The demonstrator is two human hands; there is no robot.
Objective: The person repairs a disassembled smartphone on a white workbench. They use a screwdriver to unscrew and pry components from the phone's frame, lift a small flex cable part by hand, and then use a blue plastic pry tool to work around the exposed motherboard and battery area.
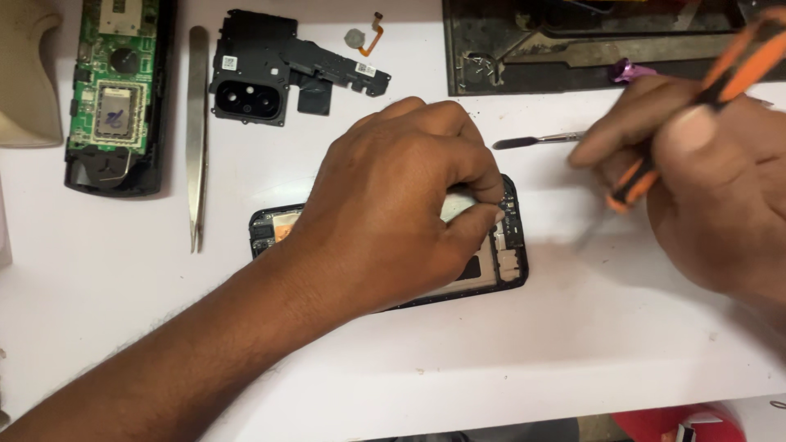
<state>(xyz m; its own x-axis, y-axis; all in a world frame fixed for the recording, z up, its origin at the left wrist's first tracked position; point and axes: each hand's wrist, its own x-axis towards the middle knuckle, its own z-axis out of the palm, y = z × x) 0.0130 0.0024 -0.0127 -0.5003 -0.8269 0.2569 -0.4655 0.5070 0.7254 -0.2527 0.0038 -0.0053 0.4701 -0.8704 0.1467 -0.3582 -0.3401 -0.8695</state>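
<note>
My left hand (401, 209) lies over an opened black phone (509, 250) on the white table, its fingertips pinching something pale at the phone's right end; what it pinches is too hidden to name. My right hand (712, 192) is to the right of the phone, closed on an orange-and-black screwdriver (720, 86) whose blurred tip points down toward the table beside the phone. Most of the phone's inside is covered by my left hand.
Metal tweezers (196, 131) lie at the left, beside a green circuit board in a black shell (115, 90). A black camera frame part (270, 74) and a small flex cable (364, 37) sit at the back. A thin metal spudger (536, 141) and dark work mat (573, 49) lie behind.
</note>
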